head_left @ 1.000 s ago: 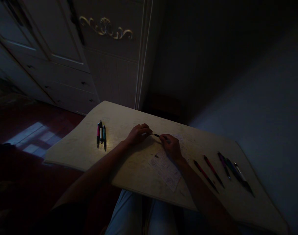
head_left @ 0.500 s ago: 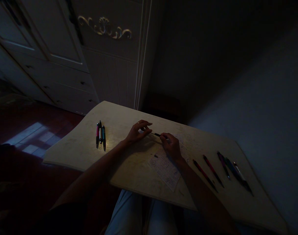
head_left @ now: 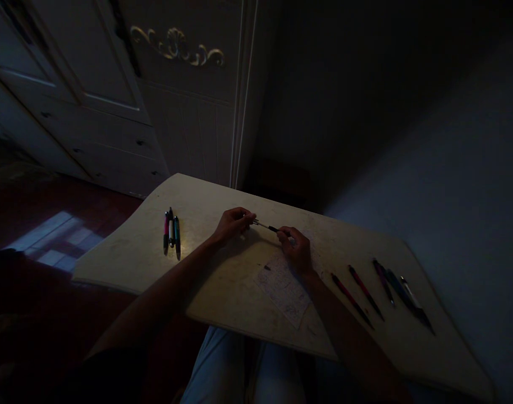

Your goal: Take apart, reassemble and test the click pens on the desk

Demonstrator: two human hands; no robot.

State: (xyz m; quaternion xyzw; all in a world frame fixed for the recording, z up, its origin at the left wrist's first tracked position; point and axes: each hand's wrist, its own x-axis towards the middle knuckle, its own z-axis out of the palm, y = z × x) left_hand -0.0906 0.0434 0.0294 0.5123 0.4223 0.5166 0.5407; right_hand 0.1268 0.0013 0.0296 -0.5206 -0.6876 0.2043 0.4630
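Observation:
Between my two hands a slim pen is held level above the table. My left hand pinches its pale far end between thumb and fingers. At the dark end, my right hand has its fingers curled round the pen. Below the right hand and wrist lies a sheet of paper with faint marks, partly covered by the arm. A small dark piece rests near the paper's upper left edge; its kind is too small to make out in this dim light.
Several pens stand grouped at the left of the pale table. More pens lie spread at the right, among them a red pen and a white-topped pen. A cabinet rises behind, and a wall borders the right.
My left hand's fingers, spread half a second ago, have closed on the pen's far end. My right hand still grips the other end, almost in the same place.

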